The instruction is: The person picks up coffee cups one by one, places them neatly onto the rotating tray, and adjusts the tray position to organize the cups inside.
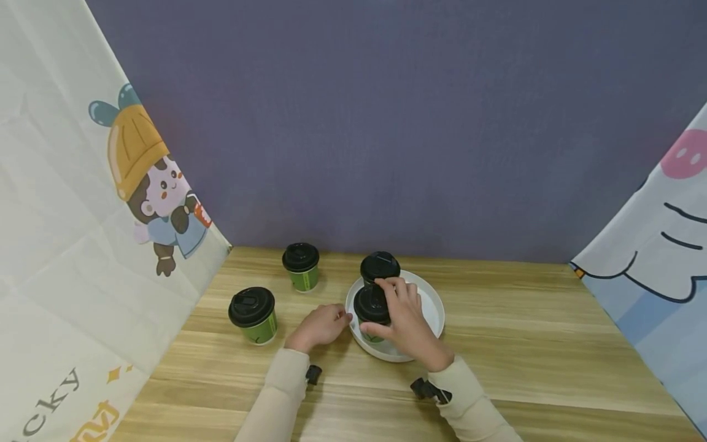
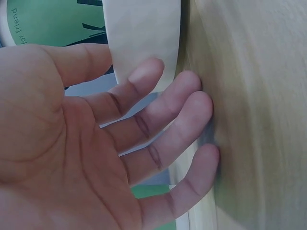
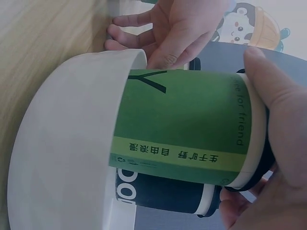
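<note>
My right hand (image 1: 405,319) grips a green paper coffee cup (image 3: 187,127) near its black lid (image 1: 371,304). The cup stands at the left part of a round white plate (image 1: 436,301), its base hidden behind the rim in the right wrist view. Right behind it is a second black-lidded cup (image 1: 380,265), with a dark body and white letters, partly covered by my hand. My left hand (image 1: 322,325) is at the plate's left rim, thumb over the edge and bent fingers outside it, close to the wood.
Two more green cups with black lids stand left of the plate, one nearer (image 1: 254,314) and one farther back (image 1: 301,267). The wooden table (image 1: 525,344) ends at a dark grey-blue backdrop (image 1: 386,123). Printed cloths hang at the left (image 1: 55,184) and right (image 1: 663,245).
</note>
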